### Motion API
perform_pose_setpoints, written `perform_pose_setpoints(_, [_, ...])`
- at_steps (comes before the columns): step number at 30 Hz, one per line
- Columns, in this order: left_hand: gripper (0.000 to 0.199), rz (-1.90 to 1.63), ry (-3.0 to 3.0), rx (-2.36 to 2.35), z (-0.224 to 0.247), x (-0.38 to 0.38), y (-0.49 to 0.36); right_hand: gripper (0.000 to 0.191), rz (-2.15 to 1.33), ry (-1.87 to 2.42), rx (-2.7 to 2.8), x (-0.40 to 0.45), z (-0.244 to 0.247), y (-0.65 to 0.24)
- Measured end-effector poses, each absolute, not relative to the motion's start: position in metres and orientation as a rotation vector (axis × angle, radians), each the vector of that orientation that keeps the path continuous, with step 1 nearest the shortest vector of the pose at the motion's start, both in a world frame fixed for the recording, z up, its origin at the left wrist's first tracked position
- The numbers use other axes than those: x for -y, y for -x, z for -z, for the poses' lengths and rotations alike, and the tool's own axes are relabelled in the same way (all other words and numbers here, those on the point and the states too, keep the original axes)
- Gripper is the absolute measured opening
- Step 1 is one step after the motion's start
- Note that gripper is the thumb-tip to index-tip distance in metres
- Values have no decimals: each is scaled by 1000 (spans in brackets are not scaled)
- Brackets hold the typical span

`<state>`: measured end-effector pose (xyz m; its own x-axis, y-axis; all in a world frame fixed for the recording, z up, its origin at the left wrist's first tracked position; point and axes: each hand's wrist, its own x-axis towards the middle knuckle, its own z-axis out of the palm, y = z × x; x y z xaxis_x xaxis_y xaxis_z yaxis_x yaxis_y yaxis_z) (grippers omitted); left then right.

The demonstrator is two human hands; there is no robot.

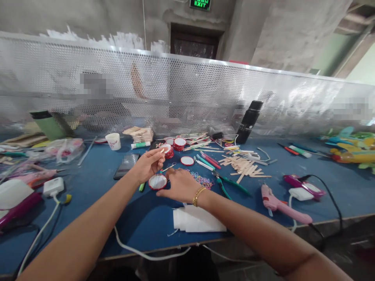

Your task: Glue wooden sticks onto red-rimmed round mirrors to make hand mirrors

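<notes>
Exit sign [200,4] glows above the metal panel [193,97]

A black bottle [248,123] stands near the panel, right of centre; a green bottle [49,127] stands at the far left of the blue desk [140,222]. Between them is a white paper cup [113,141]. A dark phone [125,166] lies flat nearer the front. Beyond the panel, a doorway [195,43] is set in the gray wall [111,15].

1. The bare left hand [149,164] is pinching a small, pale piece [163,150].
2. The right hand [182,185] is holding thumb and fingers apart beside a round, red-rimmed white disc [157,182].
3. Green-handled pliers [236,186] are lying on the blue counter [143,220].
</notes>
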<state>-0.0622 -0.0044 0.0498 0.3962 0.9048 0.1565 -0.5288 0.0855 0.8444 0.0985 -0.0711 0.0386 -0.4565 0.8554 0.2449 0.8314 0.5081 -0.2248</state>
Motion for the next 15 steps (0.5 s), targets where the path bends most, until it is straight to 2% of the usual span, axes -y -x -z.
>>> perform_pose_setpoints(7, [38,-1130,-996,-425,-52,3,66,76,38,1564,2397,64,-30,-68])
perform_pose_setpoints(11, [36,-1132,-999,-414,-51,3,67,70,56,1548,2389,62,-27,-63])
perform_pose_setpoints(15, [35,-1137,-977,-423,-52,2,70,54,80,1498,2389,63,-31,-72])
